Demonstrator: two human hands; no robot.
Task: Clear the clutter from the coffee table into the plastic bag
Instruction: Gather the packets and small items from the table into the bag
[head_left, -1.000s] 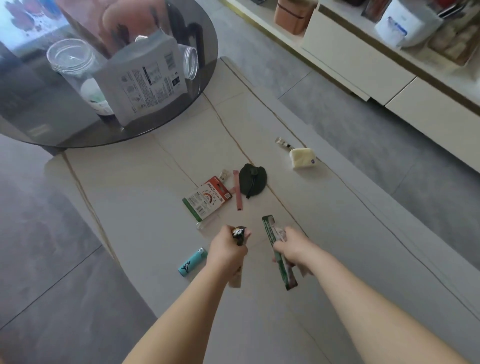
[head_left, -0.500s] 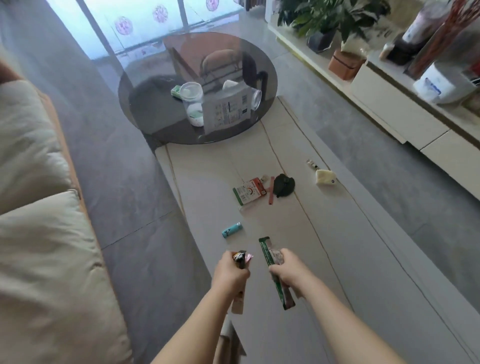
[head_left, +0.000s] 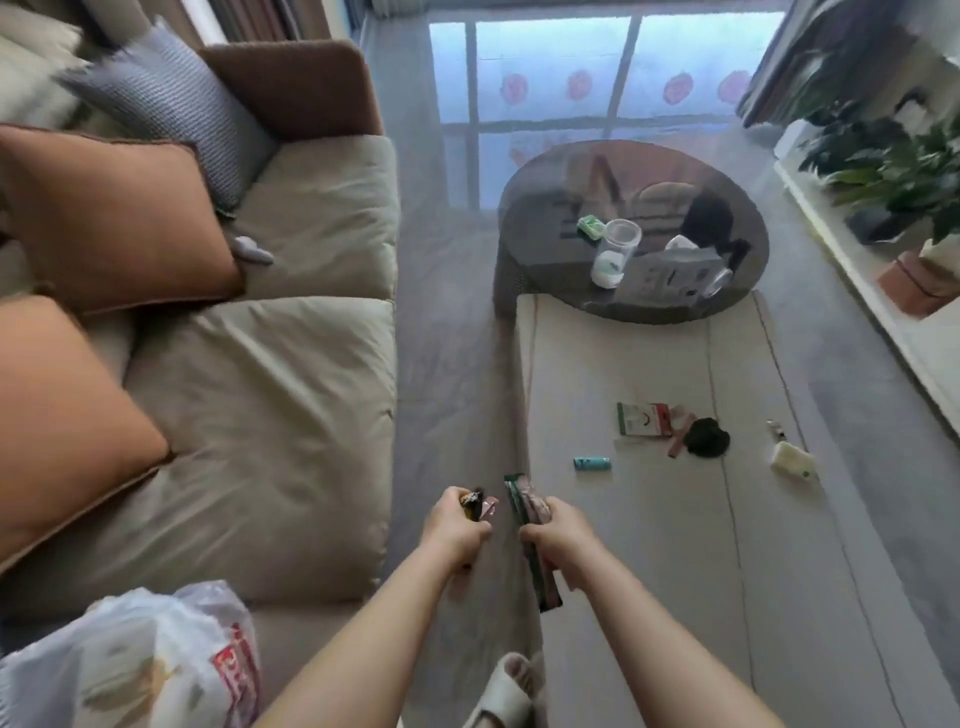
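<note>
My left hand (head_left: 453, 530) grips a small dark and pink wrapper (head_left: 479, 504) just off the coffee table's left edge. My right hand (head_left: 558, 535) grips a long green snack wrapper (head_left: 524, 512) beside it. A white plastic bag (head_left: 145, 660) with red print lies on the sofa at lower left. On the beige coffee table (head_left: 649, 571) lie a blue lighter (head_left: 592, 463), a red and white packet (head_left: 644, 418), a pink stick (head_left: 680, 442), a dark pouch (head_left: 706, 437), a pale yellow pouch (head_left: 792, 460) and a tiny tube (head_left: 775, 427).
A beige sofa (head_left: 270, 415) with orange cushions (head_left: 109, 218) fills the left. A round dark glass table (head_left: 545, 208) holding a clear jar (head_left: 615, 249) and a grey pack overlaps the coffee table's far end. A slippered foot (head_left: 504, 696) is below; plants (head_left: 893, 171) stand right.
The view has swung left, bringing the sofa and plastic bag into sight. Both hands, still holding their wrappers, have moved toward the table's left edge.
</note>
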